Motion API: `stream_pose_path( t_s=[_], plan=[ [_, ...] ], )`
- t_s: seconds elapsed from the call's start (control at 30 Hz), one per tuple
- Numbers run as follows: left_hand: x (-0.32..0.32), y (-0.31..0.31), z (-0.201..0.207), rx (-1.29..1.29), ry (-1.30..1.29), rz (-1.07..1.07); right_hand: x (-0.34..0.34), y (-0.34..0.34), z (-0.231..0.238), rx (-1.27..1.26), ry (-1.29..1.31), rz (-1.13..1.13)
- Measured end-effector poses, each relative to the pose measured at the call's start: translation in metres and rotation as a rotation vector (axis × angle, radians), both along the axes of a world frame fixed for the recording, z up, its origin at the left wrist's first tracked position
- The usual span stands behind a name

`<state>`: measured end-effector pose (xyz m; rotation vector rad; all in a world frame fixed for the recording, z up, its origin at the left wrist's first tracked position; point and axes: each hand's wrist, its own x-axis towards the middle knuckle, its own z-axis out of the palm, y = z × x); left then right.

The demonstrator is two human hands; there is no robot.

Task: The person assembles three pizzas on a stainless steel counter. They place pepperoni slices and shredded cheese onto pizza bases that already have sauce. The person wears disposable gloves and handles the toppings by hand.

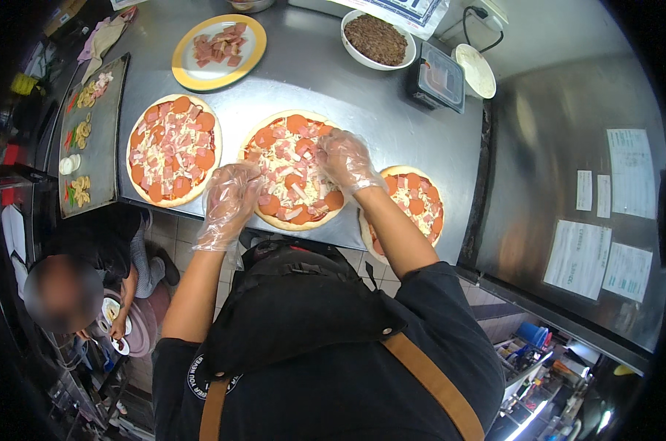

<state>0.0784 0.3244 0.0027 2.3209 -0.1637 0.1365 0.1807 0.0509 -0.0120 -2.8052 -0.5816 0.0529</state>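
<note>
A round pizza (297, 180) topped with pepperoni slices, ham pieces and shredded cheese lies before me on the metal counter. My left hand (231, 200), in a clear plastic glove, is closed at its left edge, fingertips over the toppings. Above its upper right side my right hand (346, 158), gloved the same way, has curled fingers; whatever either hand pinches is hidden. To the left lies a second topped pizza (173, 151). My right forearm partly covers a third pizza (421, 202), which reaches the counter's front edge.
Behind the pizzas stand a yellow-rimmed plate (256, 55) of ham pieces, a bowl of ground meat (377, 40), a black lidded container (439, 77) and a white bowl (475, 71). A metal tray (101, 158) with food portions lies left. Another person (90, 250) works at lower left.
</note>
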Motion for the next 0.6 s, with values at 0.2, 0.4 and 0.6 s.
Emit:
stream_pose_path(
  t_s=[0.2,0.4,0.6],
  plan=[
    [0.004,-0.004,0.008,-0.01,-0.02,-0.009,0.008,0.002,-0.003,-0.089,0.034,0.033],
    [0.007,-0.004,0.009,-0.027,-0.017,-0.005,0.009,-0.006,0.009,0.041,0.07,-0.024],
    [0.008,-0.001,0.003,-0.011,-0.033,-0.011,0.012,-0.012,0.016,0.087,0.086,0.089]
  ],
)
